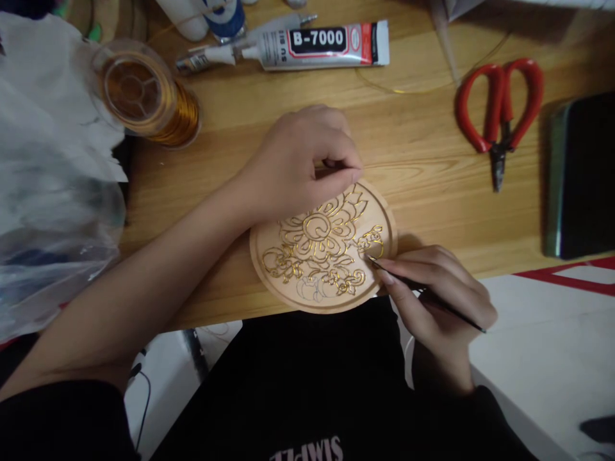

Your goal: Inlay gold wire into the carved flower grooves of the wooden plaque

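Observation:
A round wooden plaque lies at the front edge of the table, bearing a flower design outlined in gold wire. Some lines at its lower part show only as thin grey drawing. My right hand grips dark, thin tweezers, and their tip touches the design near a small wire motif on the right side. My left hand rests over the plaque's upper edge, thumb and forefinger pressed together by the rim. What they pinch, if anything, cannot be made out.
A spool of gold wire stands at upper left, beside crumpled plastic bags. A B-7000 glue tube lies at the back. Red-handled cutters and a dark phone-like object are on the right. A loose wire curves behind.

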Motion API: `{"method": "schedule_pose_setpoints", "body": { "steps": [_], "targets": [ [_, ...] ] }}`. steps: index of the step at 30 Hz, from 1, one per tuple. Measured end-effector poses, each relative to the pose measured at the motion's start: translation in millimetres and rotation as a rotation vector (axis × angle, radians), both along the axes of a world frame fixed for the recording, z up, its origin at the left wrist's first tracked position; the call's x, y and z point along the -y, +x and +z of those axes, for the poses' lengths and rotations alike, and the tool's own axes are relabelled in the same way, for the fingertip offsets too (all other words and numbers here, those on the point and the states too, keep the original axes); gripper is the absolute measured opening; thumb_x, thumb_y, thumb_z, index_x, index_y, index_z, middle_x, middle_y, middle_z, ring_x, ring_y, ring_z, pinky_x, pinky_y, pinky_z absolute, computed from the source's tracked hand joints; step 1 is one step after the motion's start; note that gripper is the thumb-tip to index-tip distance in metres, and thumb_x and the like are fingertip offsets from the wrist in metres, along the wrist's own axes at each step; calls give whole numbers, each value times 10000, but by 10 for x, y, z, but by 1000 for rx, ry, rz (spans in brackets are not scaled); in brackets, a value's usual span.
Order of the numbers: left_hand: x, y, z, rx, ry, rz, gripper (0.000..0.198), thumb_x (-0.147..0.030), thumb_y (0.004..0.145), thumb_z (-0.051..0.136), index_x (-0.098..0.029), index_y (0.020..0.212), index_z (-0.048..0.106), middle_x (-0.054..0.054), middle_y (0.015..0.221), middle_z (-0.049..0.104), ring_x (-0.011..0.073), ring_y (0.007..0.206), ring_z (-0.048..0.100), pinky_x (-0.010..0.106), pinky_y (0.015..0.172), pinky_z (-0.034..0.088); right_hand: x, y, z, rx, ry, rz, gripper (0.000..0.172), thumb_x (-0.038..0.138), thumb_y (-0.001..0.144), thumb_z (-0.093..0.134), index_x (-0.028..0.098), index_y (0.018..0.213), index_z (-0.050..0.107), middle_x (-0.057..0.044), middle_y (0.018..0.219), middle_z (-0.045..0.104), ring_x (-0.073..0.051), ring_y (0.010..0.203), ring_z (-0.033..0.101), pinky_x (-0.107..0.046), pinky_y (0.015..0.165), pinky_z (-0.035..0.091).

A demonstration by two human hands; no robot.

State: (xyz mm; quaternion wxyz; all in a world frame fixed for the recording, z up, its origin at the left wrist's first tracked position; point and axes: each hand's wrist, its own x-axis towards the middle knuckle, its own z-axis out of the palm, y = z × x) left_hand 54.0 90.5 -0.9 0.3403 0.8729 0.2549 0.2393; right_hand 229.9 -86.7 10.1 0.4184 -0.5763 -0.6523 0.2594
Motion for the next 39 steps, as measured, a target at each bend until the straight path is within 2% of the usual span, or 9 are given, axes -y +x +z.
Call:
{"method": "schedule_pose_setpoints", "body": {
  "steps": [5,12,25,28,31,33,36,39],
  "targets": [
    [18,1,22,-27,-20,27,174,-282,838,595,-238,686,668,29,784,662,179,754,600,341,707,445,-4,8,-1,-12,6,6,416,-9,694,717,234,1031,699,-6,852,709,-165,741,645,-347,633,520],
    [21,2,28,-26,-9,19,163,-255,834,598,-230,691,673,37,778,663,173,748,601,334,702,442,8,13,-11,-2,-12,-15,433,27,713,715,293,1054,691,13,854,712,-172,739,650,-354,633,531],
    [2,-5,-8,-1,-29,18,155,-297,827,601,-224,741,707,43,780,669,176,754,603,327,697,452,-2,-58,-9,-49,-2,-48,299,56,754,680,269,962,705,8,813,707,-165,725,647,-346,630,529],
    [9,-13,9,42,-90,25,139,-271,824,621,-200,739,706,33,764,673,160,754,614,296,713,454,11,-34,-40,-117,-2,-108,270,60,735,701,252,925,711,9,787,693,-151,719,633,-303,594,511],
    [11,-17,22,96,-175,25,115,-230,813,638,-186,725,697,15,753,682,132,726,618,261,704,449,31,-13,-63,-275,26,-175,207,86,752,691,238,892,702,10,762,677,-131,684,623,-260,552,493],
    [8,-20,26,129,-222,30,99,-205,799,648,-180,719,700,11,755,691,117,707,615,243,683,446,45,-37,-56,-351,-20,-187,172,110,778,672,229,900,691,11,764,675,-116,636,618,-250,544,500],
    [-12,-33,38,162,-317,52,65,-180,777,667,-168,730,710,16,767,708,107,695,619,227,652,455,50,-143,-19,-320,-134,-124,130,140,791,668,208,901,684,-4,793,691,-123,668,645,-256,580,531],
    [-57,-65,70,219,-455,76,54,-168,785,672,-135,762,709,38,793,719,104,718,641,222,666,490,26,-273,15,-255,-166,-27,94,154,794,666,192,879,679,-15,777,700,-131,693,661,-248,582,539]
  ]
}}
